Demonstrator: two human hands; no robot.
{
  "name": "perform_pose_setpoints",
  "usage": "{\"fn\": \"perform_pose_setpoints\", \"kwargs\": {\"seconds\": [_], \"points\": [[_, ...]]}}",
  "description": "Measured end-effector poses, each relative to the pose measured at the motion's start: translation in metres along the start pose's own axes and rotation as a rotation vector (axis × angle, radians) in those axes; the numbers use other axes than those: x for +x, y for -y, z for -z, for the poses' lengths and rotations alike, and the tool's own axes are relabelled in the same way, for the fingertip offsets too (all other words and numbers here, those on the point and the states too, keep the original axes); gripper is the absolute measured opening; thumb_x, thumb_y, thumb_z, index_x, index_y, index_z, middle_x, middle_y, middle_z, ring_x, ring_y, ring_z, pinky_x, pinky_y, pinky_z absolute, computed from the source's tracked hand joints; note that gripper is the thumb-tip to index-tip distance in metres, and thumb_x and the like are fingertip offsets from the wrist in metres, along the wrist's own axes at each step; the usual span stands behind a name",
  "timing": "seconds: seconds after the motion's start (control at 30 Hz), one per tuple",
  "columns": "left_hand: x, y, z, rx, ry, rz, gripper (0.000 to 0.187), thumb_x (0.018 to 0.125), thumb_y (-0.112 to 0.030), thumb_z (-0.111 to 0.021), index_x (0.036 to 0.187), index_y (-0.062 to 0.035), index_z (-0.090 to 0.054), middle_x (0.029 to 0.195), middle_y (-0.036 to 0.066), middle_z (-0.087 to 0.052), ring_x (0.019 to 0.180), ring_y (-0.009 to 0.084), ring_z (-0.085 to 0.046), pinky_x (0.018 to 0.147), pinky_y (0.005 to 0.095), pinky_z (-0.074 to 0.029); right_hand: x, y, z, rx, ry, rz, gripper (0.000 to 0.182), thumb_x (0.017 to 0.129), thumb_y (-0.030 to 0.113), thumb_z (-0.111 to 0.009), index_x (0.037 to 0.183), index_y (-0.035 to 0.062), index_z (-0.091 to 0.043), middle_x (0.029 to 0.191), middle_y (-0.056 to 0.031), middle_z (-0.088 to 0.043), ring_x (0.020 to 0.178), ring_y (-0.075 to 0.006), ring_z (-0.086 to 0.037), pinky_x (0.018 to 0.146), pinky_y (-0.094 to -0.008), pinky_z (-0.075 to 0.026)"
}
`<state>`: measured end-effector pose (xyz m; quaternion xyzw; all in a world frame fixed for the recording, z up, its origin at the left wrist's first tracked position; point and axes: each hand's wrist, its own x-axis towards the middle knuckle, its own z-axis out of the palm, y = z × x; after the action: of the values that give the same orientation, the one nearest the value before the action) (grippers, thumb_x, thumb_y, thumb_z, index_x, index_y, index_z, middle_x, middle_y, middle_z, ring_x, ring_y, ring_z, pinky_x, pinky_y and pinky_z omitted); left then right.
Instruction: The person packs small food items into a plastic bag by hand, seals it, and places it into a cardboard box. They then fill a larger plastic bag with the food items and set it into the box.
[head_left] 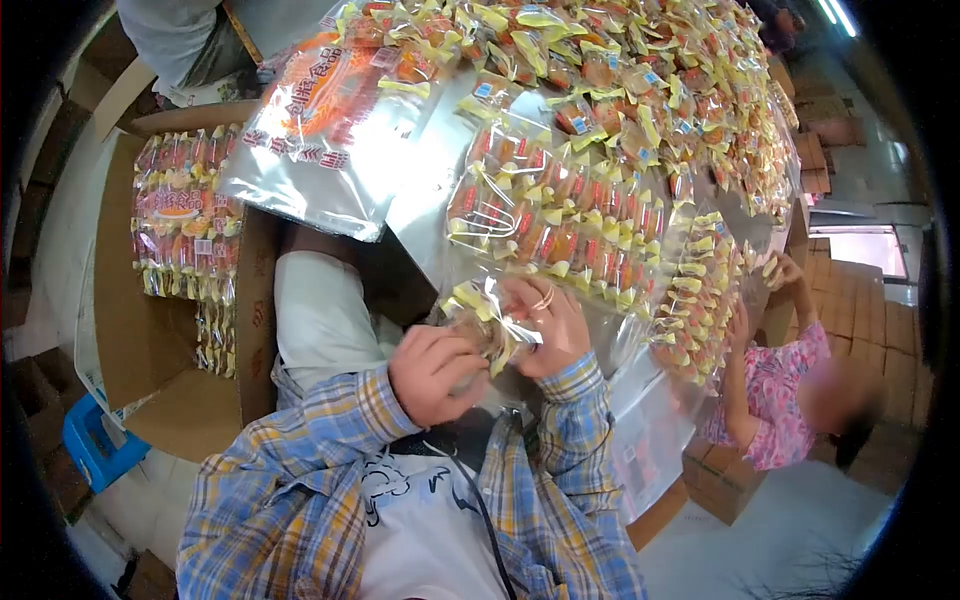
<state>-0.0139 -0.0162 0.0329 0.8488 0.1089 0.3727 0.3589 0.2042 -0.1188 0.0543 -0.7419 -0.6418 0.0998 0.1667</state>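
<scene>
My left hand (437, 375) is closed, its fingers curled around the near side of some shiny clear wrapped snack packets (485, 312) with yellow ends. On their other side my right hand (548, 325) also grips them, thumb and fingers bent inward. Glare and my fingers hide how many packets are held. Just beyond my hands lies a large clear plastic bag (555, 215) filled with neat rows of the same snacks, its near edge close to my right hand.
Loose packets (640, 80) are heaped across the table. Printed flat bags (320, 110) lie left of them. An open carton (165, 395) on my left holds filled bags (185, 215). At right, a person in a pink top (770, 400) reaches toward another packed bag (695, 290).
</scene>
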Motion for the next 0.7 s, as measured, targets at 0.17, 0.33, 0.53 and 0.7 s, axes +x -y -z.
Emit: {"fn": "perform_pose_setpoints", "kwargs": {"seconds": [0.17, 0.33, 0.53, 0.7], "points": [[0.022, 0.009, 0.023, 0.169, -0.158, 0.411, 0.044, 0.084, -0.014, -0.079, 0.124, -0.0039, -0.061, 0.102, 0.012, -0.068, 0.092, 0.0297, -0.067, 0.08, 0.0411, -0.053, 0.006, -0.004, -0.002, -0.036, 0.063, 0.034, 0.092, 0.056, 0.036, -0.09, 0.136, 0.0063, -0.056, 0.137, -0.0156, -0.059, 0.111, -0.036, -0.062, 0.097, -0.0461, -0.048], [0.005, 0.04, 0.018, -0.057, 0.154, 0.512, 0.022, 0.097, -0.003, -0.06, 0.118, 0.0032, -0.064, 0.096, 0.021, -0.065, 0.082, 0.0367, -0.065, 0.071, 0.0401, -0.054, 0.018, 0.0, 0.011, 0.127, 0.009, -0.033, 0.094, 0.059, 0.029, -0.088, 0.141, 0.0046, -0.051, 0.129, -0.0166, -0.064, 0.109, -0.0395, -0.063, 0.091, -0.0461, -0.054], [0.003, 0.042, 0.023, -0.035, 0.211, 0.49, 0.02, 0.098, -0.006, -0.06, 0.115, -0.0004, -0.066, 0.094, 0.018, -0.063, 0.081, 0.0382, -0.066, 0.071, 0.0423, -0.055, 0.029, -0.006, 0.016, 0.072, 0.007, -0.111, 0.089, 0.061, 0.025, -0.087, 0.141, 0.0055, -0.052, 0.126, -0.0149, -0.067, 0.111, -0.0412, -0.063, 0.094, -0.0467, -0.054], [0.004, 0.044, 0.021, -0.081, 0.151, 0.469, 0.026, 0.095, -0.007, -0.065, 0.118, 0.0026, -0.064, 0.094, 0.018, -0.066, 0.084, 0.0362, -0.068, 0.072, 0.0406, -0.056, 0.033, -0.006, 0.008, -0.004, -0.083, -0.095, 0.077, 0.066, 0.028, -0.083, 0.135, 0.0064, -0.056, 0.122, -0.0133, -0.068, 0.107, -0.0389, -0.064, 0.089, -0.047, -0.053]]}}
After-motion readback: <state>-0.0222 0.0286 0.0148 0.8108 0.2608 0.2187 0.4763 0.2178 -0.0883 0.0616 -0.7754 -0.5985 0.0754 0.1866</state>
